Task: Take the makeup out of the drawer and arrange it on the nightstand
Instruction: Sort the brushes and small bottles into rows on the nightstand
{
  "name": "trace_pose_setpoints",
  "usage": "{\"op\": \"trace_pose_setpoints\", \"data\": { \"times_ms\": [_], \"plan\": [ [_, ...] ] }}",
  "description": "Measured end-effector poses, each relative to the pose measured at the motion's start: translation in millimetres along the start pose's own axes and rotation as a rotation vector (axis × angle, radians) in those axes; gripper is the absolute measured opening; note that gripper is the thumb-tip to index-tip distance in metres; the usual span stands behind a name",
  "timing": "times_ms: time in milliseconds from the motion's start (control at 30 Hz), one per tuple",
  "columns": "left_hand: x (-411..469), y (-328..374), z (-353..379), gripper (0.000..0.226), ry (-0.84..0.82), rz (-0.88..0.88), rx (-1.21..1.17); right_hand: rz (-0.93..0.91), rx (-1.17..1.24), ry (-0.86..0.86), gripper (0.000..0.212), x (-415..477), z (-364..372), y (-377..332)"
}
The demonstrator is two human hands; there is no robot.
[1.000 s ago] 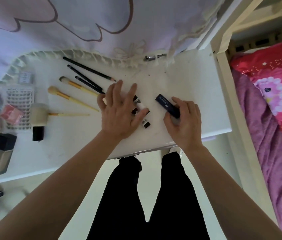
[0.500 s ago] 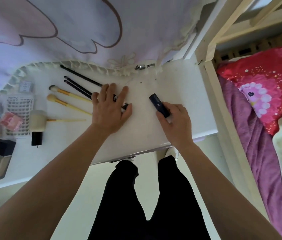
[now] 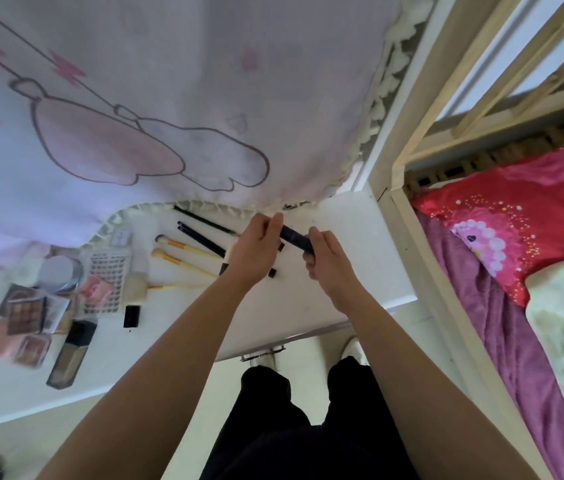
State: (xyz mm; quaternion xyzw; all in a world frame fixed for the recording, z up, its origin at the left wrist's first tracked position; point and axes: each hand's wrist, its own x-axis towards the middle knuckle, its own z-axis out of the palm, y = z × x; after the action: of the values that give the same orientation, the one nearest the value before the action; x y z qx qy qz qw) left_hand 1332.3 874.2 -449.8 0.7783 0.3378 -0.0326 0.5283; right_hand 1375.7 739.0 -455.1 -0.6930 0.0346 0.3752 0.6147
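A dark tube (image 3: 296,239) is held above the nightstand (image 3: 353,271) between both hands: its far end is pinched by the left hand (image 3: 256,251), its near end gripped by the right hand (image 3: 325,261).

Dark blue tube (image 3: 296,239) in both hands' grip above white nightstand (image 3: 360,271).

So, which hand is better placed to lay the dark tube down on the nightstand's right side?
Probably the right hand: it grips the dark tube at the near end, above that bare side of the nightstand. The left hand only pinches the far tip.
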Motion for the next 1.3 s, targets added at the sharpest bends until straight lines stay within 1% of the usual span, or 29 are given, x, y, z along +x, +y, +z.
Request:
{"op": "trace_pose_setpoints", "data": {
  "times_ms": [67,133,267,367,567,733,900,1000,1100,1300],
  "plan": [
    [-1,2,1,0.039,-0.046,-0.024,-0.085,0.025,0.028,0.026,0.029,-6,6,-4],
    [-3,8,-1,0.041,-0.062,-0.022,-0.089,-0.005,0.032,0.062,0.031,-12,10,-7],
    [6,17,-20,0.036,0.053,-0.142,-0.365,-0.061,0.048,0.185,0.032,-18,0,-11],
    [10,18,-33,0.035,0.037,-0.134,-0.359,-0.052,0.041,0.227,0.031,-23,-12,-8],
    [-4,20,-23,0.037,-0.041,-0.121,-0.415,-0.025,0.082,0.162,0.030,-28,-5,-11],
    [-10,8,-21,0.039,-0.017,-0.128,-0.457,-0.012,0.120,0.142,0.034,-27,-7,-8],
    [-9,-12,-15,0.042,-0.023,-0.190,-0.529,0.102,0.326,0.069,0.037,-26,-27,10],
    [-7,-23,-1,0.035,-0.008,-0.247,-0.569,0.139,0.437,0.036,0.035,-24,-36,18],
    [-3,-37,16,0.024,-0.008,-0.280,-0.596,0.119,0.363,0.045,0.030,-18,-41,27],
    [-1,-57,39,0.020,-0.004,-0.310,-0.588,-0.004,-0.017,0.096,0.017,1,-54,43]
  ]
}}
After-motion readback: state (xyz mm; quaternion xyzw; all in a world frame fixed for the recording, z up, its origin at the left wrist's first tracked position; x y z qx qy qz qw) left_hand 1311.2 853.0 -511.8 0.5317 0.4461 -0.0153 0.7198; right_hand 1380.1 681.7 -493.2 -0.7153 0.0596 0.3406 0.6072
